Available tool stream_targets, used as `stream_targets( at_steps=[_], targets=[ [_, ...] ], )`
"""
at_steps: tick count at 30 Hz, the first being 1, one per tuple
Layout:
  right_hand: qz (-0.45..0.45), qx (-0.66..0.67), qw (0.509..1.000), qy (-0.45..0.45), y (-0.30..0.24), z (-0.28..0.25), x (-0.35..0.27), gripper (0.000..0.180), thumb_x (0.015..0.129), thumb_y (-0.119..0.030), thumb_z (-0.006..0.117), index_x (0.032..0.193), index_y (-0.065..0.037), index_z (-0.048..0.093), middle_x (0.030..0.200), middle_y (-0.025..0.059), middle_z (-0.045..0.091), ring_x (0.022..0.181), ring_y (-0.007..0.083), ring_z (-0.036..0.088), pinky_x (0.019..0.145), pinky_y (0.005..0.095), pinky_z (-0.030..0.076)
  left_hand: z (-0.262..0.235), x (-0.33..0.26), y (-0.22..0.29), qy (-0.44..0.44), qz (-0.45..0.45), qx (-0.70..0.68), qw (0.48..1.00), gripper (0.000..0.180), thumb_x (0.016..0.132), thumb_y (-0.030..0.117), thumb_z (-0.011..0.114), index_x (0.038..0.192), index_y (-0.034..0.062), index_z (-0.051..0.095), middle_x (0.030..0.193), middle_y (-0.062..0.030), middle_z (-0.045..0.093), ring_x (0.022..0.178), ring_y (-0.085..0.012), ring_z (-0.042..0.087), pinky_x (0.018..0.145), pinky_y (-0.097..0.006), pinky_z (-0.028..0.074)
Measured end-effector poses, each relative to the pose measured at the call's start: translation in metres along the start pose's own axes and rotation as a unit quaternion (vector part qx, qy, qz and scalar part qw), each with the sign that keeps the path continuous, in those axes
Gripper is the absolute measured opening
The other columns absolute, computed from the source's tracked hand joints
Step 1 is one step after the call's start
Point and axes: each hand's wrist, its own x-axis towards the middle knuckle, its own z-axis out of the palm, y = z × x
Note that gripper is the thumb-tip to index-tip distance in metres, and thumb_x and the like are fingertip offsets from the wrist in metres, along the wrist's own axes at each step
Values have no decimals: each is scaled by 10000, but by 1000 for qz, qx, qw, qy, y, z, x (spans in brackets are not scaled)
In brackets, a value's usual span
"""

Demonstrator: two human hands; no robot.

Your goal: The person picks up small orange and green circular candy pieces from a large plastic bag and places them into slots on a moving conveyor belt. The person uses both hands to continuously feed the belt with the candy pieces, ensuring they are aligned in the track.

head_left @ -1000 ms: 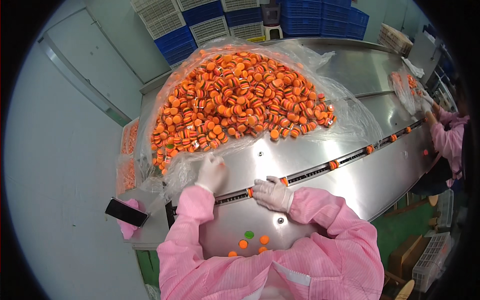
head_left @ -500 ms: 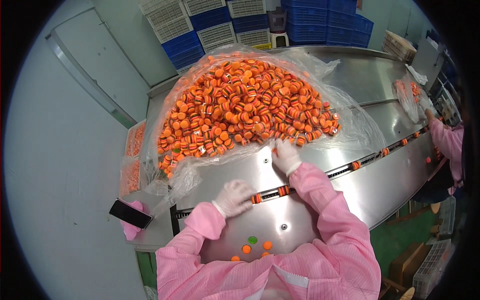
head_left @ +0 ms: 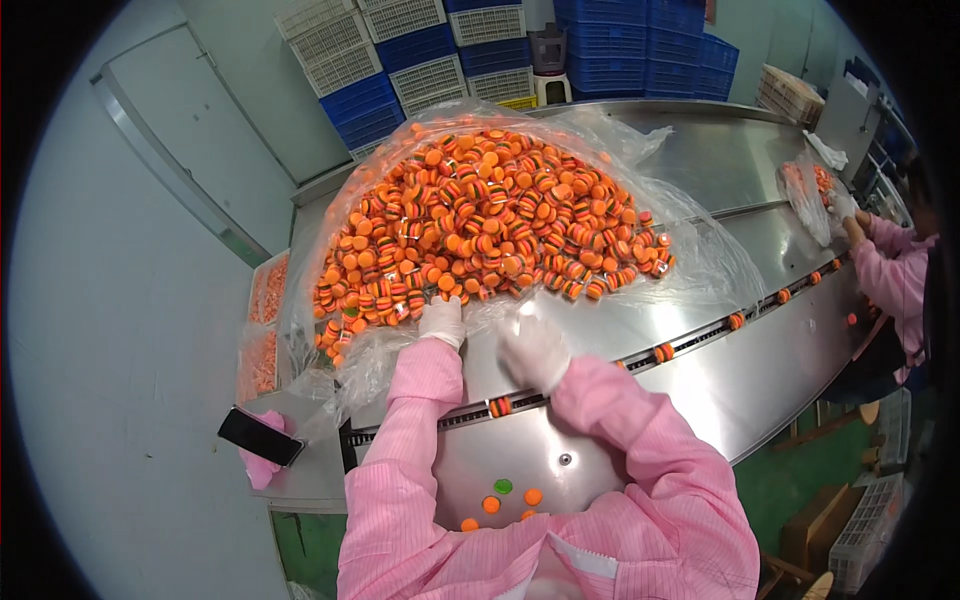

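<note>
A large heap of layered orange, red and green candies lies on a clear plastic sheet spread over the metal table. At the heap's near edge is my white-gloved left hand, its fingers stretched out against the candies. My right hand, also gloved, is smeared by motion above the metal between heap and conveyor; whether it holds anything does not show. Just below it, a layered candy sits in the narrow conveyor channel. More candies stand spaced along the channel to the right.
Loose orange discs and a green disc lie close to my body. A phone rests on pink cloth at left. At far right, a co-worker's gloved hand is at a plastic bag. Stacked crates stand behind the table.
My left hand has gone from the channel up to the heap's edge. My right hand has drawn back from the heap, down and left. Candies in the channel have shifted.
</note>
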Motion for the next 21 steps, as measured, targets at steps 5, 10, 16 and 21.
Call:
stream_targets(
  at_steps=[5, 10, 16, 21],
  targets=[
    [102, -99, 988, 57, 53, 20, 72, 302, 787, -92, 501, 1089, -114, 487, 1024, 182, 465, 823, 328, 545, 658, 409, 486, -5, -34, -11, 50, 91, -111, 988, 267, 742, 136, 569, 1003, 84, 543, 957, -204, 486, 879, -361, 537, 759, -428, 456],
    [110, 18, 992, 64, 77, 26, 72, 209, 788, -118, 549, 989, -91, 495, 952, 175, 512, 823, 341, 556, 705, 424, 471, -15, -132, -10, 21, 226, -234, 945, 158, 702, 109, 586, 848, 86, 531, 868, -130, 484, 836, -323, 506, 738, -399, 437],
    [245, 475, 832, 148, 95, 12, 43, 287, 779, -79, 543, 1061, -67, 493, 896, 111, 565, 792, 222, 568, 716, 319, 447, -4, -148, -18, 3, 360, -15, 933, 180, 681, 163, 592, 843, 96, 551, 822, -83, 519, 870, -280, 516, 740, -387, 448],
    [206, 765, 604, -89, 69, -2, -30, 311, 875, -62, 475, 1185, -46, 499, 801, 42, 542, 659, 116, 512, 595, 249, 455, -23, -145, -14, 19, 409, -44, 911, 142, 701, 216, 588, 763, 90, 566, 882, -69, 544, 878, -285, 511, 733, -407, 437]
  ],
)
